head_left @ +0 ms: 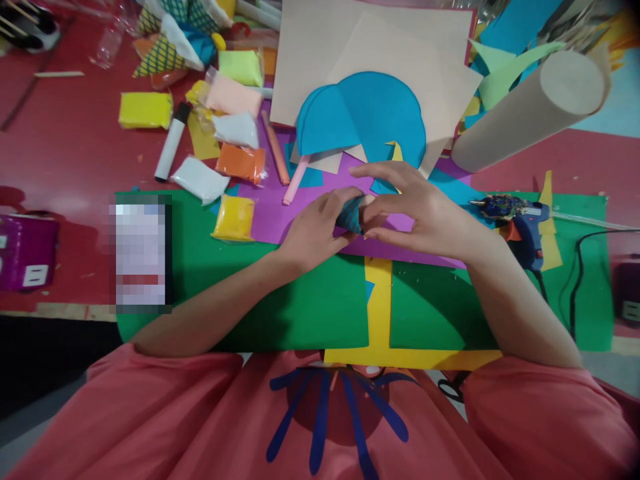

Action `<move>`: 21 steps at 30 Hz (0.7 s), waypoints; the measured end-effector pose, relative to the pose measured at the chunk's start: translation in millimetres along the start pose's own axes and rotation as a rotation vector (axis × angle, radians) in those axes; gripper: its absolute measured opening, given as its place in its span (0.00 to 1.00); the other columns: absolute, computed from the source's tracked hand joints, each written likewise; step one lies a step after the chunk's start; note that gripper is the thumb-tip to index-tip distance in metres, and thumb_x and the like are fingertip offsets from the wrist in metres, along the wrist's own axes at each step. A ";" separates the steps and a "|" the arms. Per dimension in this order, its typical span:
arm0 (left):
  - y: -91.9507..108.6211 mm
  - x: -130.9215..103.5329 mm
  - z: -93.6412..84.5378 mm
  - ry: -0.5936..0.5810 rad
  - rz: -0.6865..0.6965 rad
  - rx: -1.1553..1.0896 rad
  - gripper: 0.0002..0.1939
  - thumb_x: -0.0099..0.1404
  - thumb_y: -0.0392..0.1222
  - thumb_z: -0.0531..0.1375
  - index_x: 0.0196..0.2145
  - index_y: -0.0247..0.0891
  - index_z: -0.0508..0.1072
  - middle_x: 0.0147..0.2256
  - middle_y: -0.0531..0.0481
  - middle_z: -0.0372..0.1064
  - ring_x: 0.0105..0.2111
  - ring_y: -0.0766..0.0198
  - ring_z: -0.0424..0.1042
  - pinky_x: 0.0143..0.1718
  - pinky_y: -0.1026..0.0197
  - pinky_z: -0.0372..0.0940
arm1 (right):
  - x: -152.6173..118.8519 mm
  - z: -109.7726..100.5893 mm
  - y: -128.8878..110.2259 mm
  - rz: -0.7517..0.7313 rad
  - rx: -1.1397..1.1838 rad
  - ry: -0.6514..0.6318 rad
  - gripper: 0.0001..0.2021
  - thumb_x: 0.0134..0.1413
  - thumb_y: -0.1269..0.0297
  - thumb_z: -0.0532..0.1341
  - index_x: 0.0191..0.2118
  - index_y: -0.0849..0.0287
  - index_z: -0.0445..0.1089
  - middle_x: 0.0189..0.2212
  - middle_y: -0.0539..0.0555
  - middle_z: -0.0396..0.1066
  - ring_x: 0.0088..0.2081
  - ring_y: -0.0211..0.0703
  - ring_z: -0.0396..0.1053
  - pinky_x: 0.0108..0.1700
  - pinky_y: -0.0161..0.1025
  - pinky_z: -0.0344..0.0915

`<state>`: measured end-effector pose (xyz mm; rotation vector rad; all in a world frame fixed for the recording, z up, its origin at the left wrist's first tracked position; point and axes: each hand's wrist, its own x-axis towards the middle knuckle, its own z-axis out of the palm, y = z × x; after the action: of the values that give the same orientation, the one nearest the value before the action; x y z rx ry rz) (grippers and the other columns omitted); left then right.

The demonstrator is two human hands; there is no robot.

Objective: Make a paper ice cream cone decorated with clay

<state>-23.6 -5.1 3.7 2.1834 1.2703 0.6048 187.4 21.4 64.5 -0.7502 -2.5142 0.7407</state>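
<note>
My left hand is closed around a small cone-like piece with a dark blue, scaly or netted pattern. My right hand meets the piece from the other side. Its thumb and a bent finger pinch at the edge and lower tip, while the index finger stretches out above, apart from it. Purple sheet lies beneath both hands, on top of green sheets. Just beyond the hands is a rounded blue cutout, with a small yellow pointed scrap at its lower edge.
To the right lie a blue glue gun with its cord and a beige paper roll. Several clay packets, a marker and pink sticks spread at left. A blurred phone-like screen sits near my left forearm.
</note>
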 end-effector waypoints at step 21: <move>-2.2 -1.4 4.1 0.078 0.003 -0.033 0.27 0.66 0.52 0.58 0.57 0.40 0.55 0.49 0.42 0.66 0.47 0.51 0.72 0.43 0.51 0.70 | 3.5 12.0 -7.8 0.046 -0.097 0.150 0.08 0.65 0.68 0.53 0.37 0.56 0.69 0.60 0.61 0.67 0.63 0.54 0.64 0.61 0.60 0.63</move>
<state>-23.2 -6.4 -1.1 2.1542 1.2870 0.7132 175.5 13.5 60.6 -0.8664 -2.4179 0.5585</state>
